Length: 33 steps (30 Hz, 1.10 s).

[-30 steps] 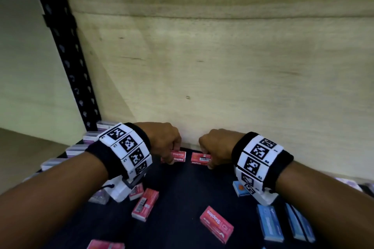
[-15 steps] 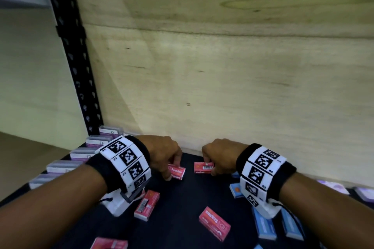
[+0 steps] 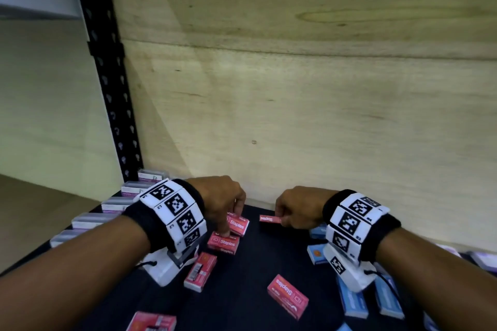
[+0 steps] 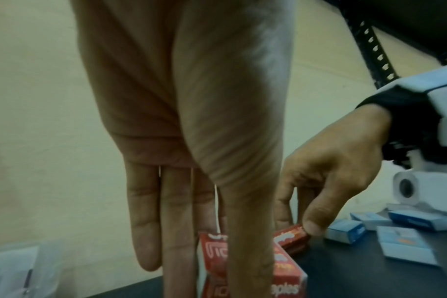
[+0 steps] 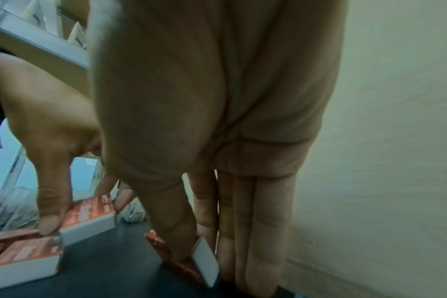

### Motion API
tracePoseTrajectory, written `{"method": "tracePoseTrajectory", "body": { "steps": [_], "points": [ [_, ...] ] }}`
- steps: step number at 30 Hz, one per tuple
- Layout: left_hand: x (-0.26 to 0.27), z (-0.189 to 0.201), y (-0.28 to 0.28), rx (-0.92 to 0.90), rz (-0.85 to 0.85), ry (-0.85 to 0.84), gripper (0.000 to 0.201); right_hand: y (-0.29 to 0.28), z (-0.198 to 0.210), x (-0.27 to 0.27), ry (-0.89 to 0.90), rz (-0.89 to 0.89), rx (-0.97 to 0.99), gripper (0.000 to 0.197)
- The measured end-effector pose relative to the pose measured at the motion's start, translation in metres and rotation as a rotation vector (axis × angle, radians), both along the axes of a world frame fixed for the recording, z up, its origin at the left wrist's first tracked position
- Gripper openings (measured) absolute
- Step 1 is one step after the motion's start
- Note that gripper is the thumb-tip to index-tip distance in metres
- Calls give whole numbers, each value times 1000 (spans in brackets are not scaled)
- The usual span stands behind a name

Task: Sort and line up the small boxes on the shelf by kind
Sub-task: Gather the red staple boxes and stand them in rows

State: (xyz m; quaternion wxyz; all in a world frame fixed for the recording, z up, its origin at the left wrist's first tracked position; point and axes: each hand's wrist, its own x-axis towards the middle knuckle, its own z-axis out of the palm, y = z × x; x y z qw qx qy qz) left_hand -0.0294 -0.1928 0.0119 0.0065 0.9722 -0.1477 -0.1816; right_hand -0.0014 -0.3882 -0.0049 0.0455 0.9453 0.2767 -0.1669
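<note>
Both hands work at the back of the dark shelf (image 3: 250,277). My left hand (image 3: 230,222) pinches a red staples box (image 3: 239,224) between thumb and fingers, tilted against a second red staples box (image 3: 223,242) just in front of it. In the left wrist view the left hand (image 4: 212,262) has long straight fingers and a thumb down on that red box (image 4: 286,282). My right hand (image 3: 282,219) pinches another red staples box (image 3: 269,219) turned on its narrow edge near the back wall. In the right wrist view the right hand (image 5: 204,258) clamps this box (image 5: 166,254).
A row of purple-and-white boxes (image 3: 118,204) runs along the shelf's left edge. Loose red boxes (image 3: 200,271) (image 3: 287,295) lie toward me. Blue boxes (image 3: 352,301) cluster on the right. A plywood back wall (image 3: 295,115) and a black upright post (image 3: 107,75) bound the shelf.
My left hand has drawn its red box away from the back wall toward me, down against a second red box. The right hand has turned its red box onto its narrow edge.
</note>
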Motion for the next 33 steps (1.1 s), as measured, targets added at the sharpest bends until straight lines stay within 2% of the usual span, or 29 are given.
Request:
{"method": "tracePoseTrajectory", "body": {
  "steps": [5,19,33],
  "points": [
    [17,1,0,38,18,-44,48,-1,-2,5,-17,-21,-2,30],
    [37,-17,-1,36,-1,-99,30,3,-7,10,-56,-54,59,28],
    [40,-21,-5,-8,13,-151,27,13,-7,10,-83,-57,42,26]
  ]
}}
